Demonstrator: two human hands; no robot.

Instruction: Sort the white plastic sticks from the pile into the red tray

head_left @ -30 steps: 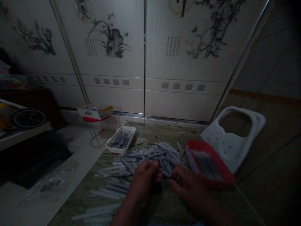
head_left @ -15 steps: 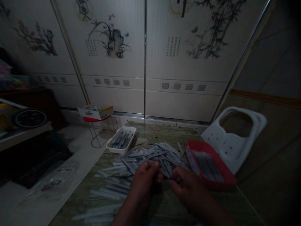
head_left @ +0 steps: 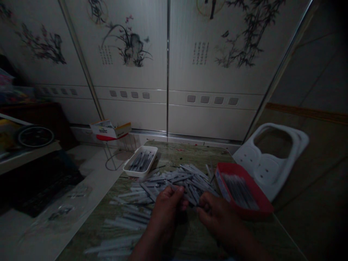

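My left hand (head_left: 169, 203) is closed in a pinch, thumb over the fingers, at the near side of a heap of thin, pen-like sticks in pale translucent sleeves (head_left: 179, 177). To its right my right hand (head_left: 213, 212) is closed too, fingers curled, close to the red tray. One slim greyish stick (head_left: 191, 198) seems to run between the two hands. Dim light and the fingers hide its ends, and its exact kind cannot be made out. More sleeved sticks lie in loose bundles (head_left: 127, 219) left of my left forearm.
A white tray (head_left: 154, 159) of similar sticks stands at the table's back left. The red tray (head_left: 262, 214) at the right also holds some. Behind it leans a white plastic folding chair (head_left: 272, 163). A stool with an open box (head_left: 102, 130) stands beyond the table (head_left: 201, 239).
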